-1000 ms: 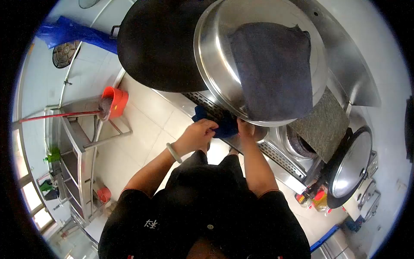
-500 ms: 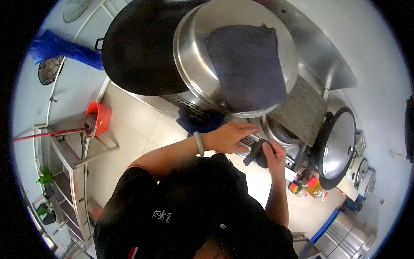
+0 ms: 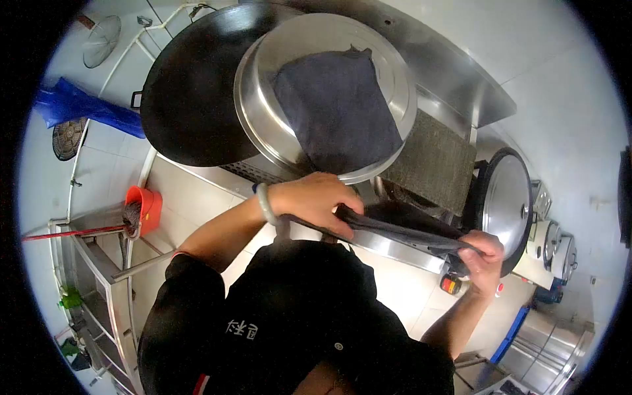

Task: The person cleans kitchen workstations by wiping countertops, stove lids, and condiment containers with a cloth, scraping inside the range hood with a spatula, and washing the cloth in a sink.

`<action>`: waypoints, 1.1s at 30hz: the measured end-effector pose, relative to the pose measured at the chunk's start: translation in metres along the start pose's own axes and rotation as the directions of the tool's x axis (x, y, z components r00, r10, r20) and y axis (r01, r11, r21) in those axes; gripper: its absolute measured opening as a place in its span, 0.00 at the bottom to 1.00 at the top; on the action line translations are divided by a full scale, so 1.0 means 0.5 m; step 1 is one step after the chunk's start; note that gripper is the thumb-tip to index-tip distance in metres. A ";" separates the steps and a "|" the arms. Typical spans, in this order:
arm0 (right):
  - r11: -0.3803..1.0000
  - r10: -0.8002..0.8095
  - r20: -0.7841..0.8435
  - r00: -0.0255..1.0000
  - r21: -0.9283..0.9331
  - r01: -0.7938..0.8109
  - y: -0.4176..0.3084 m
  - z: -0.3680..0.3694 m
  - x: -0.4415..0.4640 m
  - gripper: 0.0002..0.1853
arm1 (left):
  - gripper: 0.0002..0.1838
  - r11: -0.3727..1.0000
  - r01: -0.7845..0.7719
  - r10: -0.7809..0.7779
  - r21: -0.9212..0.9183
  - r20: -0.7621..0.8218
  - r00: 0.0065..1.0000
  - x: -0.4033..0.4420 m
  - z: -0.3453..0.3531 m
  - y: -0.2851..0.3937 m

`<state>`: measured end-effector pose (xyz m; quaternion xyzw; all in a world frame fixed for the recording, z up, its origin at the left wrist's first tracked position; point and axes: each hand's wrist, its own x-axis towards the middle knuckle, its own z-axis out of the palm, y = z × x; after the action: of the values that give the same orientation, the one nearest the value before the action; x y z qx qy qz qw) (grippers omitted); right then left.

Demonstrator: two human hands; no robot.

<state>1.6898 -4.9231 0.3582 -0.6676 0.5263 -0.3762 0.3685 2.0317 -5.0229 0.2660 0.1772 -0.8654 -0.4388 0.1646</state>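
Observation:
A dark cloth (image 3: 408,227) is stretched between my hands over the front edge of the stove. My left hand (image 3: 319,203), with a pale bangle at its wrist, is closed on the cloth's left end. The cloth's right end is gripped by my right hand (image 3: 484,260). Just beyond my left hand sits a large steel basin (image 3: 263,105), upside down, with a flat dark grey cloth (image 3: 336,108) lying on it. A big black wok (image 3: 191,99) lies to the basin's left, partly under it.
A grey board (image 3: 431,161) lies right of the basin, and a lidded wok (image 3: 505,207) stands farther right. Bottles (image 3: 450,284) are on the floor below. At the left are a red bucket (image 3: 153,210) and a steel rack (image 3: 112,296).
The small cloth, bunched in my right hand half a second ago, is now spread between both hands. My right hand has moved right. The view has shifted, with the basin farther left.

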 end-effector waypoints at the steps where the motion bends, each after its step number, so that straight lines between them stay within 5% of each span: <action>1: 1.000 0.022 -0.064 0.998 -0.018 -0.023 -0.006 -0.012 0.003 0.11 | 0.20 1.000 0.000 0.000 0.010 -0.008 1.000 -0.006 -0.015 0.001; 3: 0.958 0.068 0.033 0.997 -0.281 -0.056 -0.013 -0.042 0.033 0.09 | 0.17 0.995 0.027 -0.036 -0.093 -0.092 0.995 -0.011 -0.044 0.000; 5: 0.927 -0.066 -0.075 0.995 -0.373 0.033 0.002 -0.044 0.073 0.13 | 0.15 0.999 -0.001 -0.006 -0.047 -0.144 0.990 0.015 -0.087 0.016; 6: 0.949 -0.172 -0.157 0.973 -0.290 0.121 0.032 -0.056 0.098 0.14 | 0.16 0.998 0.000 0.012 0.056 -0.209 0.978 0.034 -0.110 0.016; 9: 0.960 0.234 -0.380 0.895 -0.053 -0.274 0.021 -0.087 0.202 0.11 | 0.16 0.988 0.033 0.024 0.148 -0.371 0.928 0.108 -0.189 0.021; 12: 0.983 0.178 -0.431 0.885 0.121 -0.139 0.032 -0.120 0.304 0.14 | 0.19 0.984 0.095 0.004 0.150 -0.555 0.832 0.158 -0.264 0.050; 14: 0.995 0.058 -0.454 0.889 0.101 -0.014 0.020 -0.136 0.360 0.13 | 0.21 0.993 0.110 -0.062 0.050 -0.571 0.819 0.181 -0.312 0.074; 15: 0.991 -0.049 -0.470 0.881 0.085 0.100 0.012 -0.144 0.384 0.13 | 0.18 1.000 -0.016 0.028 0.026 -0.603 0.797 0.198 -0.330 0.061; 17: 0.997 -0.036 -0.446 0.894 0.050 0.065 -0.024 -0.172 0.420 0.13 | 0.16 0.997 0.072 -0.059 -0.006 -0.639 0.767 0.217 -0.378 0.071; 18: 1.000 -0.006 -0.421 0.907 0.020 0.016 -0.046 -0.186 0.438 0.13 | 0.16 0.990 -0.010 -0.083 -0.143 -0.632 0.770 0.237 -0.402 0.053; 22: 0.996 -0.040 -0.364 0.931 -0.093 0.007 -0.077 -0.203 0.555 0.13 | 0.16 0.979 0.197 -0.102 0.051 -0.717 0.690 0.289 -0.513 0.049; 24: 0.987 -0.092 -0.351 0.932 -0.155 0.039 -0.104 -0.188 0.612 0.13 | 0.14 0.946 0.308 -0.275 -0.103 -0.758 0.592 0.310 -0.553 0.060; 25: 0.986 -0.103 -0.422 0.901 -0.162 0.038 -0.122 -0.168 0.638 0.14 | 0.14 0.949 0.302 -0.262 -0.093 -0.766 0.587 0.320 -0.573 0.048; 27: 0.985 -0.123 -0.488 0.864 -0.167 0.046 -0.148 -0.152 0.686 0.15 | 0.13 0.984 -0.049 -0.121 -0.172 -0.842 0.526 0.339 -0.607 0.011; 29: 0.980 -0.150 -0.484 0.862 0.044 0.195 -0.171 -0.130 0.715 0.16 | 0.13 1.000 0.025 -0.010 0.002 -0.874 0.486 0.336 -0.632 0.017; 31: 0.979 -0.137 -0.458 0.879 0.074 0.190 -0.180 -0.112 0.716 0.18 | 0.13 0.993 0.037 0.087 0.109 -0.925 0.369 0.318 -0.644 0.009; 33: 0.949 -0.297 -0.428 0.854 -0.031 0.314 -0.173 -0.089 0.710 0.17 | 0.13 0.985 -0.006 0.163 0.171 -0.923 0.348 0.281 -0.641 -0.014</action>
<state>1.7451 -5.2600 0.4952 -0.6364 0.4740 -0.5771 0.1931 2.0498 -5.3151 0.4581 0.3610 -0.6537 -0.1900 0.6374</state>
